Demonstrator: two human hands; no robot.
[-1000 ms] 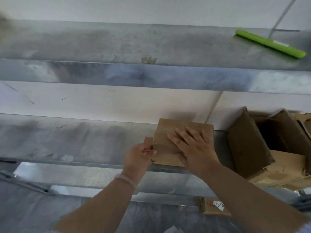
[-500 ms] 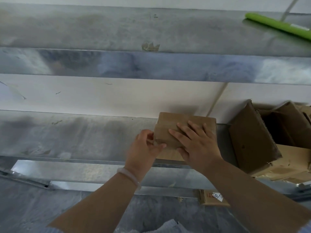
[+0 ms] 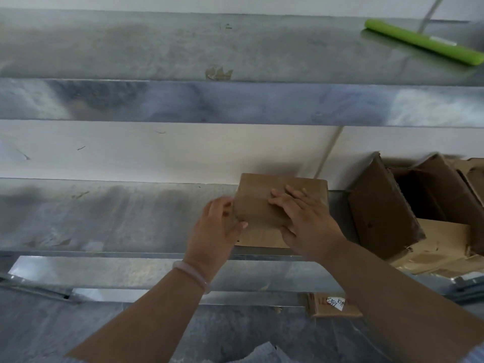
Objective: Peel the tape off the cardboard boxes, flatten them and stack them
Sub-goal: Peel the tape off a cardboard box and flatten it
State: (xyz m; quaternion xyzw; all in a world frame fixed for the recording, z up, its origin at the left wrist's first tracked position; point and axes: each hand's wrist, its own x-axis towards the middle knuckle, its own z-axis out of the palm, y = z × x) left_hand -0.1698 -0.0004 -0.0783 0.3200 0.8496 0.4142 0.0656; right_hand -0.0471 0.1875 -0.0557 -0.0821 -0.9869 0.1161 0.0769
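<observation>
A small flat brown cardboard box (image 3: 258, 205) lies on the middle metal shelf (image 3: 117, 218), on top of another flat cardboard piece (image 3: 262, 238) at the shelf's front edge. My right hand (image 3: 301, 218) presses flat on the box's top with straight fingers. At the box's left edge, my left hand (image 3: 218, 226) grips the side, thumb on the front corner and fingers curled round it. The image is slightly blurred there.
Several open, unflattened cardboard boxes (image 3: 419, 210) crowd the right end of the same shelf. A green squeegee (image 3: 424, 43) lies on the upper shelf at right. A cardboard scrap with a white label (image 3: 332, 305) lies on the grey floor below.
My left hand has slid up from the lower left flap to the box's left edge and closed round it. My right hand stays pressed on top.
</observation>
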